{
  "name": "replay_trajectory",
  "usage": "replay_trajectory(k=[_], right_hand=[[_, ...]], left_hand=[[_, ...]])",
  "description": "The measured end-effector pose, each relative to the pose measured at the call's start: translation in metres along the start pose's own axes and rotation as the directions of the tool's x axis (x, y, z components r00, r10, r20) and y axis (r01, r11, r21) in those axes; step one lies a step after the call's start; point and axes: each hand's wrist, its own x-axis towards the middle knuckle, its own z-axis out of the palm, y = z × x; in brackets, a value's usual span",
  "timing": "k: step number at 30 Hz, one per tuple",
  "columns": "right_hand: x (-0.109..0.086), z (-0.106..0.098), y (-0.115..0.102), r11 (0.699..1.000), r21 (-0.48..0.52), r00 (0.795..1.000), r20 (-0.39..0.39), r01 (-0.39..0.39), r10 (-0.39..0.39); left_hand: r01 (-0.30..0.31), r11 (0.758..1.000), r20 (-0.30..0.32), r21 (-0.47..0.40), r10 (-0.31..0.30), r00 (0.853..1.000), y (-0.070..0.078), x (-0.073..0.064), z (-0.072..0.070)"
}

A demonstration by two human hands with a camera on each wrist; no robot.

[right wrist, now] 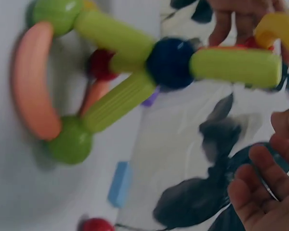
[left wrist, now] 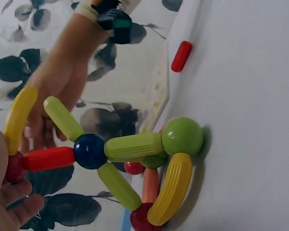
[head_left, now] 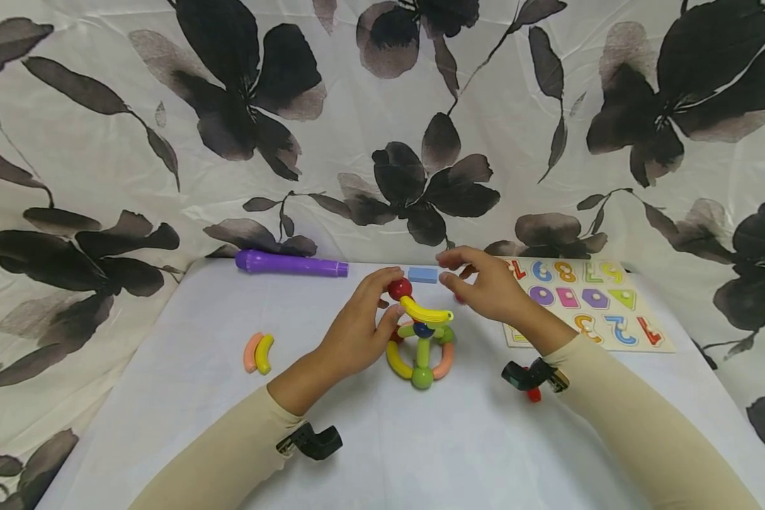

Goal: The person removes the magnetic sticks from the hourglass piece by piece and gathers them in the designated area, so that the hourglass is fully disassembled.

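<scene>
Nearest on the white-covered desk point(head_left: 382, 439), a short red stick point(left wrist: 181, 56) lies loose below the right wrist, perhaps set there to be within easy reach. Beyond it, the ball-and-stick frame point(head_left: 423, 352) stands between the two hands. Its ring of curved sticks and balls rests on the desk as a broad foot, and green sticks slant up to a dark blue ball point(head_left: 423, 329), apparently sharing the load. To the left, a curved orange stick point(head_left: 251, 352) and a loose yellow stick point(head_left: 264, 353) lie side by side like spares.

The left hand point(head_left: 357, 336) has its grip pinched on the upper red ball point(head_left: 400, 288), likely steadying it because the curved yellow piece point(head_left: 426, 312) juts from it with its other end unsupported. The right hand point(head_left: 487, 287) hovers with its grip released, fingers loosely bent around nothing.

Farther back sit another red ball point(right wrist: 98, 224), a blue block point(head_left: 423, 275), a number board point(head_left: 605, 312) and a purple microphone point(head_left: 291, 265), presumably kept aside to leave working room. Floral cloth point(head_left: 331, 92) hangs behind.
</scene>
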Motion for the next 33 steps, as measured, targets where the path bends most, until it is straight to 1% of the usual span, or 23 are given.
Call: replay_trajectory(k=[3, 6, 9, 11, 15, 19, 23, 30, 33], right_hand=[[0.003, 0.001, -0.017, 0.994, 0.039, 0.991, 0.081, 0.104, -0.107], [0.007, 0.004, -0.026, 0.978, 0.057, 0.968, 0.142, 0.199, -0.205], [0.011, 0.006, -0.032, 0.967, 0.064, 0.947, 0.194, 0.247, -0.255], [0.012, 0.006, -0.035, 0.962, 0.069, 0.936, 0.223, 0.263, -0.272], [0.014, 0.008, -0.037, 0.958, 0.072, 0.924, 0.254, 0.277, -0.286], [0.015, 0.009, -0.04, 0.959, 0.058, 0.919, 0.275, 0.279, -0.284], [0.016, 0.01, -0.04, 0.96, 0.04, 0.919, 0.281, 0.276, -0.276], [0.015, 0.01, -0.04, 0.973, 0.051, 0.941, 0.248, 0.223, -0.229], [0.014, 0.01, -0.039, 0.978, 0.055, 0.951, 0.231, 0.2, -0.207]], left_hand=[[0.005, 1.0, -0.004, 0.013, -0.005, 1.0, 0.0, -0.001, 0.0], [0.016, 0.999, -0.006, 0.03, -0.016, 1.0, 0.001, -0.001, -0.001], [0.028, 0.999, -0.007, 0.031, -0.027, 1.0, 0.002, 0.0, -0.001], [0.042, 0.999, -0.008, 0.02, -0.042, 0.999, 0.002, 0.0, -0.001], [0.073, 0.997, -0.005, -0.036, -0.073, 0.997, 0.004, 0.001, -0.001], [0.062, 0.995, -0.009, -0.083, -0.062, 0.998, 0.004, 0.003, -0.001], [0.06, 0.994, -0.009, -0.091, -0.061, 0.998, 0.004, 0.003, -0.001], [0.087, 0.995, -0.043, -0.044, -0.089, 0.995, 0.002, 0.001, -0.001], [0.081, 0.996, -0.051, -0.022, -0.082, 0.995, 0.0, -0.001, -0.002]])
